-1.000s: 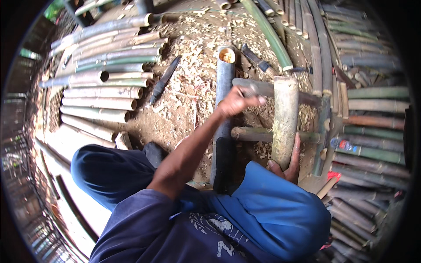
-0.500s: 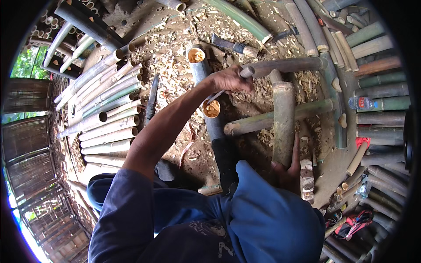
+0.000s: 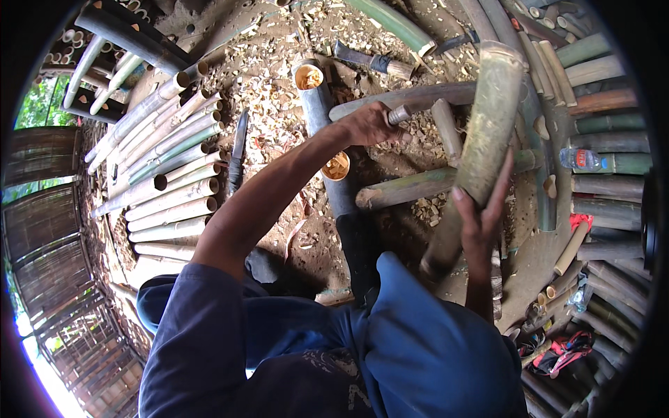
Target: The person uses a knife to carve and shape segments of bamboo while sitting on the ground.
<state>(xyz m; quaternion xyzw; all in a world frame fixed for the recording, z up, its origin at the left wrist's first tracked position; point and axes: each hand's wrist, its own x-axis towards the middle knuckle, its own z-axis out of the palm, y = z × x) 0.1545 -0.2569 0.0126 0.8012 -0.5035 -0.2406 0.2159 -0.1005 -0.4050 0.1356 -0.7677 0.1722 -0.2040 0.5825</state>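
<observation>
My right hand (image 3: 477,219) is closed round a thick greenish-brown bamboo piece (image 3: 491,115), thumb on its left side. The piece leans with its top away to the right, its lower end blurred. My left hand (image 3: 369,125) makes a fist round a tool with a round grey handle (image 3: 399,115); its blade does not show. Beneath the left forearm runs a dark bamboo tube (image 3: 322,111) with two openings holding pale shavings. Around the hands lie a dark bamboo pole (image 3: 425,97), a short stub (image 3: 446,129) and a greenish crosswise pole (image 3: 404,191).
A machete (image 3: 237,153) lies left of my arm, beside stacked bamboo tubes (image 3: 174,188). Another blade with a wooden handle (image 3: 373,63) rests among scattered shavings (image 3: 258,76). More bamboo (image 3: 606,184) and a plastic bottle (image 3: 580,159) are on the right.
My right hand has raised the thick bamboo piece and swung its top away and to the right. The dark pole behind has shifted left. The tool's blade, seen below my left hand before, is hidden.
</observation>
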